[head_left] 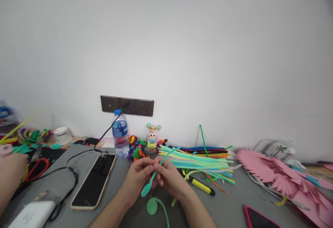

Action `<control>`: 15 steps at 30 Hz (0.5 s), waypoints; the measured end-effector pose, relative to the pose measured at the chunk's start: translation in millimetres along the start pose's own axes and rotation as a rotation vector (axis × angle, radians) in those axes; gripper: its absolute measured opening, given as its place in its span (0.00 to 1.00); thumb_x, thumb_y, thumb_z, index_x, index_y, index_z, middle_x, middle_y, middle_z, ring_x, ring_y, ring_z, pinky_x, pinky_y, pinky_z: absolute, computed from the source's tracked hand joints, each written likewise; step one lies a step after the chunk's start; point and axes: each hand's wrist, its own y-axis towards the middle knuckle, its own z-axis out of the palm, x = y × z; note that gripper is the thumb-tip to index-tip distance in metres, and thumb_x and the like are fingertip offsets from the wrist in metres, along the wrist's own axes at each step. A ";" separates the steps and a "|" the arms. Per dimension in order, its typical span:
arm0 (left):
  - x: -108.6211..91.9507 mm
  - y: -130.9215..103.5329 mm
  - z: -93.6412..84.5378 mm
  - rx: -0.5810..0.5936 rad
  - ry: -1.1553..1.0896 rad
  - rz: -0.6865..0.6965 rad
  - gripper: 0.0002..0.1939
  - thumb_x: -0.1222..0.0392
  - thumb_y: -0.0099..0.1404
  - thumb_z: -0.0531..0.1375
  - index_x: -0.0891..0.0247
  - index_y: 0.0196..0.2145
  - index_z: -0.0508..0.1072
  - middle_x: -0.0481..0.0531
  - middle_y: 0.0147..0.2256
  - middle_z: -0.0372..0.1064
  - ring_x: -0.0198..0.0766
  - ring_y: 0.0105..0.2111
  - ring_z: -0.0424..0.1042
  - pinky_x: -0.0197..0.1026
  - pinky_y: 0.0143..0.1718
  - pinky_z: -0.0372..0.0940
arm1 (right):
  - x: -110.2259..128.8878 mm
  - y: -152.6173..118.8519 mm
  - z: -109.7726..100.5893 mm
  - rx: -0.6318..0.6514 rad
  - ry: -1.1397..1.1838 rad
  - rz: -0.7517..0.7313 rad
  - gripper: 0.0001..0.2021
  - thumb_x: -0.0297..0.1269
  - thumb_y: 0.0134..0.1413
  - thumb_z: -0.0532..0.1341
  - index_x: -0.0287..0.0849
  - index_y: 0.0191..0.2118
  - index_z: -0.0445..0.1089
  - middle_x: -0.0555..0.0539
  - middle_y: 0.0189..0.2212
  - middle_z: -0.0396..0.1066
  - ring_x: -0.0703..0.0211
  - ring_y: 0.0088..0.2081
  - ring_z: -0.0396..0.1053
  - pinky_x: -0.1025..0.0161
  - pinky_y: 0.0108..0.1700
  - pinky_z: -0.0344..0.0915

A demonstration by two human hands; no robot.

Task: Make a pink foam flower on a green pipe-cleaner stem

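In the head view, we see our left hand (137, 176) and right hand (171, 177) with thumbs and fingertips together, both pinching the teal strip (147, 188) at mid-length over the table (122, 217). Its looped end slants down towards us and its tail up and away, probably so that the fingers can work the middle unhindered. The green coil (151, 206) lies just below, within easy reach. Behind, the bundle (192, 160) sits near the wall (208, 54), seemingly to leave working room, with the cutter (201, 185) before it.
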 end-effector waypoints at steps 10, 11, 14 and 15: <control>-1.7 0.0 -7.1 0.070 0.017 0.034 0.14 0.55 0.48 0.71 0.65 0.24 0.71 0.46 0.23 0.66 0.35 0.20 0.70 0.36 0.21 0.63 | 3.8 -3.3 -0.7 0.052 0.021 0.041 0.21 0.48 0.42 0.72 0.40 0.24 0.61 0.60 0.10 0.60 0.75 0.11 0.50 0.72 0.20 0.57; -2.8 -0.7 -8.3 0.091 0.029 0.023 0.14 0.56 0.49 0.71 0.65 0.24 0.71 0.46 0.23 0.66 0.34 0.21 0.69 0.36 0.23 0.62 | 5.0 -4.2 -0.7 0.065 0.015 0.049 0.21 0.48 0.42 0.72 0.40 0.24 0.61 0.60 0.09 0.60 0.75 0.10 0.49 0.72 0.20 0.56; -8.5 -3.4 -9.1 0.164 0.084 -0.006 0.14 0.54 0.52 0.69 0.65 0.24 0.71 0.47 0.25 0.65 0.33 0.23 0.67 0.36 0.26 0.60 | 6.9 -6.2 -1.7 0.095 0.000 0.070 0.21 0.47 0.41 0.72 0.39 0.23 0.61 0.60 0.09 0.60 0.77 0.10 0.48 0.72 0.19 0.51; -10.7 -4.2 -8.9 0.184 0.103 -0.004 0.15 0.52 0.53 0.69 0.66 0.23 0.70 0.48 0.25 0.64 0.33 0.24 0.66 0.35 0.26 0.59 | 7.0 -6.5 -2.2 0.101 -0.002 0.078 0.22 0.47 0.40 0.72 0.39 0.23 0.61 0.59 0.09 0.61 0.77 0.10 0.48 0.72 0.19 0.50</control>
